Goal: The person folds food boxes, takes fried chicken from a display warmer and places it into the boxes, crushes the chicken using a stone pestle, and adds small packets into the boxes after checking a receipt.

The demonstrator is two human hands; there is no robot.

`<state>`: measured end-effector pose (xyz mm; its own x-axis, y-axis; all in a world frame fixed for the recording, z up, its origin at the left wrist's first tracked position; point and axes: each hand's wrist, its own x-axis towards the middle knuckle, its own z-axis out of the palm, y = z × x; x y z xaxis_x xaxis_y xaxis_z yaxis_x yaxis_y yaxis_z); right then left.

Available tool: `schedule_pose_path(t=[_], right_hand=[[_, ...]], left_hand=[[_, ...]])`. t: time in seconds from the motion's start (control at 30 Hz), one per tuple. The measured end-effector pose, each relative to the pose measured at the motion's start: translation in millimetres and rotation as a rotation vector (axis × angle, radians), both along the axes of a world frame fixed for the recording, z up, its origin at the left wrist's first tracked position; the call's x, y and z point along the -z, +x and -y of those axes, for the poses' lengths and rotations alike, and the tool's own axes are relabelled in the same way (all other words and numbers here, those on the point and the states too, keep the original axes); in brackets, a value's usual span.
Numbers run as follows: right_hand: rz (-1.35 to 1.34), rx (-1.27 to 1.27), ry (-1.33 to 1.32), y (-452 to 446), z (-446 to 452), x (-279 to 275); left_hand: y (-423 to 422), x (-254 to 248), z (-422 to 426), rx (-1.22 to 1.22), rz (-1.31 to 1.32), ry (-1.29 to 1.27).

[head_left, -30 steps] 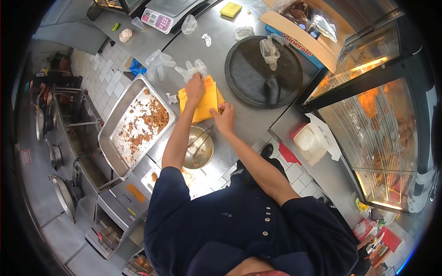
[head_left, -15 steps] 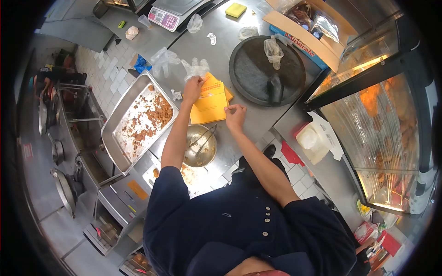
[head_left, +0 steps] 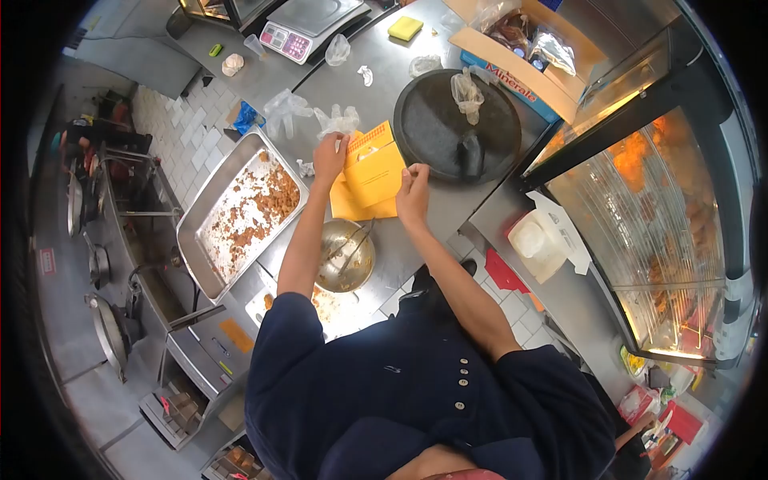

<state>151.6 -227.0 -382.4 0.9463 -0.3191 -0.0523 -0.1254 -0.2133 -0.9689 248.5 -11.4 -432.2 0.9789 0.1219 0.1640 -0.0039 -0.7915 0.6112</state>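
Observation:
A yellow paper packet (head_left: 376, 174) is held by its two side edges between my hands, its top partly opened. My left hand (head_left: 329, 157) pinches its left edge, and my right hand (head_left: 413, 192) pinches the right edge. Beneath it, more yellow paper (head_left: 344, 205) lies on the steel counter. Just below is a metal bowl (head_left: 350, 276) with a utensil in it. To the left stands a steel tray (head_left: 186, 232) holding brown crumbled food (head_left: 254, 206). Crumpled clear plastic gloves (head_left: 338, 120) lie beyond my left hand.
A round black dish (head_left: 424, 120) with a clear bag on it sits at the right, near a cardboard box (head_left: 572, 90). A scale (head_left: 286, 42) and yellow sponge (head_left: 406, 29) are at the back. A glass food warmer (head_left: 640, 232) stands right. Another person (head_left: 76, 140) is far left.
The top yellow packet has been lifted and tilted off the rest, now gripped at both sides. My right hand has moved up and closed on its edge.

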Motion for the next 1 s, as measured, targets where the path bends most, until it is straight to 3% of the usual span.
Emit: schedule_pose_path(t=[0.1, 0.17, 0.2, 0.3, 0.4, 0.43, 0.5, 0.57, 0.63, 0.7, 0.73, 0.77, 0.9, 0.97, 1.0], right_hand=[[0.165, -0.049, 0.089, 18.8, 32.3, -26.0], [0.336, -0.089, 0.17, 37.3, 51.6, -34.6], [0.338, -0.098, 0.176, 45.1, 60.6, -42.5], [0.284, -0.16, 0.188, 57.6, 82.7, -58.1], [0.271, 0.021, -0.523, 43.3, 84.8, -68.8], [0.272, 0.027, -0.531, 41.1, 84.1, -65.4], [0.307, -0.153, -0.161, 36.4, 83.3, -65.2], [0.311, -0.134, -0.143, 33.4, 89.9, -68.1], [0.343, -0.313, 0.2, 30.8, 103.0, -75.3], [0.074, -0.32, 0.828, 24.7, 119.7, -90.1], [0.064, -0.304, 0.908, 19.2, 122.2, -100.3], [0.06, -0.306, 0.908, 15.5, 121.1, -105.1], [0.22, -0.286, 0.747, 2.9, 101.3, -98.9], [0.454, -0.23, 0.541, -5.4, 81.2, -87.7], [0.552, -0.235, 0.385, -8.0, 74.3, -74.2]], left_hand=[[-7.0, -45.6, 14.8, -0.046, 0.182, -0.08], [-10.6, -74.3, 27.6, 0.17, 0.204, -0.367], [-23.8, -115.4, 43.4, 0.209, 0.073, -0.311], [-31.6, -143.1, 71.9, 0.264, -0.069, -0.413], [-46.7, -147.2, 106.2, 0.26, -0.065, -0.459], [-51.0, -143.2, 116.2, 0.261, -0.026, -0.513], [-60.3, -142.2, 132.7, 0.281, 0.0, -0.5], [-69.0, -148.3, 141.3, 0.261, 0.074, -0.635], [-79.4, -166.8, 140.3, 0.232, 0.031, -0.558], [-84.0, -165.9, 138.5, 0.188, -0.018, -0.483], [-81.2, -158.1, 137.0, 0.029, 0.223, -0.346], [-79.8, -152.5, 136.2, -0.129, 0.462, -0.202], [-99.9, -129.6, 158.5, -0.171, 0.445, 0.18], [-105.8, -103.1, 176.9, -0.178, 0.377, 0.141], [-103.7, -66.4, 186.0, -0.2, 0.395, -0.215]])
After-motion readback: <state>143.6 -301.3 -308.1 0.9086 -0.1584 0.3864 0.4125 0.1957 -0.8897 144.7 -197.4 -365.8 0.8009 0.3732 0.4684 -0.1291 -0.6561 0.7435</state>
